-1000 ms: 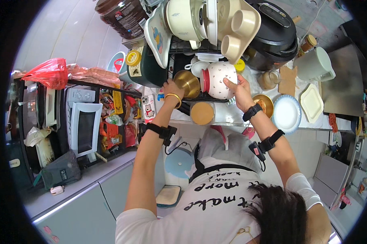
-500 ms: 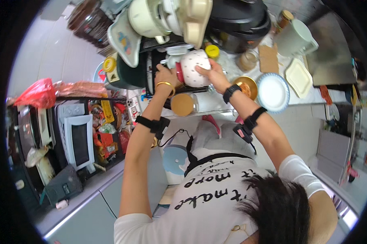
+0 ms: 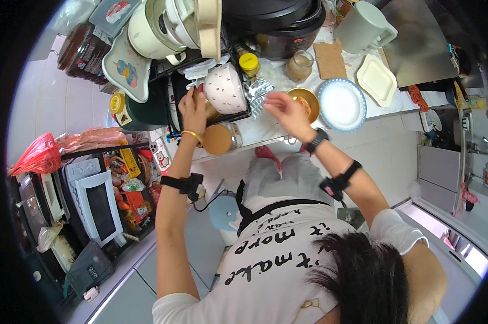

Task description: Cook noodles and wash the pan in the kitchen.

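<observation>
My left hand reaches into the black dish rack, its fingers closed on the rim of a brass-coloured bowl that is mostly hidden. Right beside it a white speckled bowl lies tipped in the rack. My right hand hovers with fingers spread and nothing in it, over the counter and apart from the white bowl. Just right of that hand a second brass bowl stands on the counter. Silver foil packets lie between the two hands.
A blue-rimmed white plate, a square cream plate, a pale green jug and a black cooker crowd the counter. A brown-lidded jar stands at its front edge. A microwave and red bag sit on shelves at left.
My right hand has let go of the white speckled bowl and drawn back to the right, opening. The bowl now rests in the rack. My left hand has stayed at the rack.
</observation>
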